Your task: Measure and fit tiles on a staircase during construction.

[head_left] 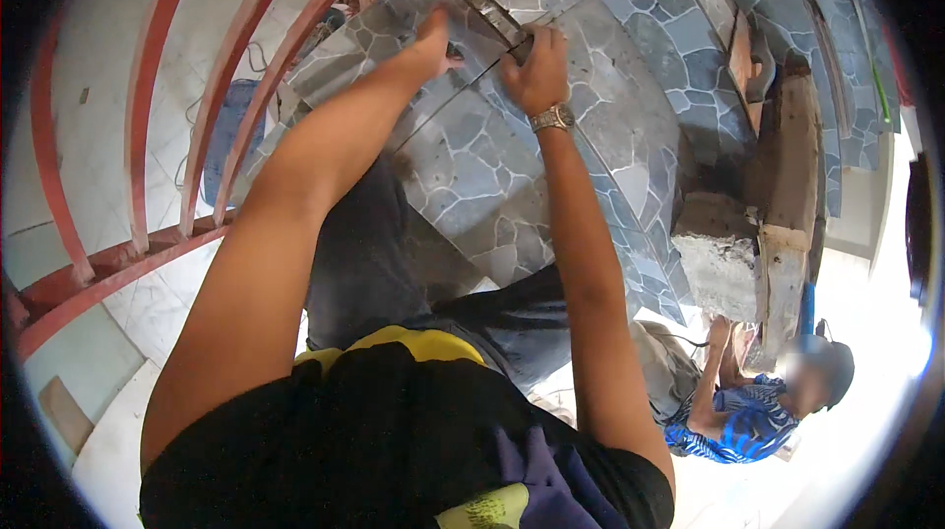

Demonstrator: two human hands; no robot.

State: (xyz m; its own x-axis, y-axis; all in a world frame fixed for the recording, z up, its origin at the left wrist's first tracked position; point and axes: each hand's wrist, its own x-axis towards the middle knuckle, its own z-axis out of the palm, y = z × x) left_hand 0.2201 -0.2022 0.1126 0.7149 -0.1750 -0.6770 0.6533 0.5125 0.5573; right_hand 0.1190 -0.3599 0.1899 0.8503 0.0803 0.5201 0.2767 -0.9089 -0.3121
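Grey-blue stone-pattern tiles [472, 155] form the work surface. R hand [538, 71]: fingers curled over near end of narrow metal rails [482, 0], which run fwd & left across the tiles. L hand [431, 45]: left of rails, nr tile surface; finger spacing partly hidden, can't tell if it holds anything. Caution: rails could skew if R hand pushes sideways; L fingertips could get pinched if tiles or rails shift, esp. w/ uneven pressure.
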